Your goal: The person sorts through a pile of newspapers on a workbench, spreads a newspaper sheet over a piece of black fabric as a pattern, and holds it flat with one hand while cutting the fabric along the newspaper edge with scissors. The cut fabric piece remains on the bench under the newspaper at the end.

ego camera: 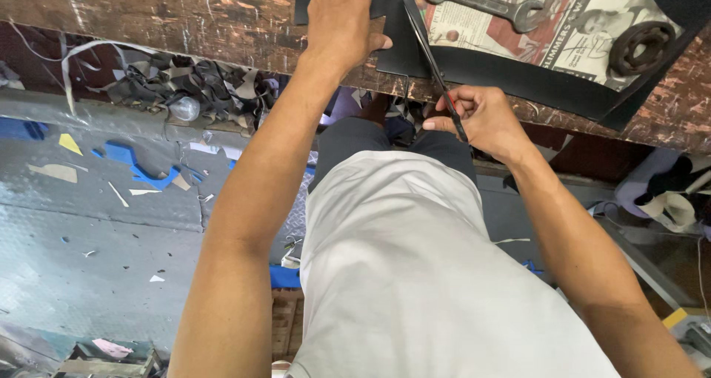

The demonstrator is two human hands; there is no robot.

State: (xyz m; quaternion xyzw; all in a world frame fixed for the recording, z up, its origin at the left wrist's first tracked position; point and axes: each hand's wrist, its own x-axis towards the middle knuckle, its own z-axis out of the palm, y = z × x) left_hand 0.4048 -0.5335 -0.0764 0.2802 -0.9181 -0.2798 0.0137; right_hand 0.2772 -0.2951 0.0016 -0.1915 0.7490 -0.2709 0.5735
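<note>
My left hand (pixel 342 17) presses flat on a black sheet (pixel 511 78) that lies on a worn wooden workbench (pixel 207 19). My right hand (pixel 481 119) grips the handles of long scissors (pixel 429 52), whose blades run up into the black sheet just right of my left hand. The blades lie along a cut in the sheet. My grey shirt fills the lower middle of the view.
A large spanner (pixel 485 4) and a dark toothed ring (pixel 641 45) rest on a newspaper (pixel 585 30) at the bench's right. Black offcuts (pixel 185 89) pile under the bench edge at left. Blue and pale scraps (pixel 129 163) litter the grey floor.
</note>
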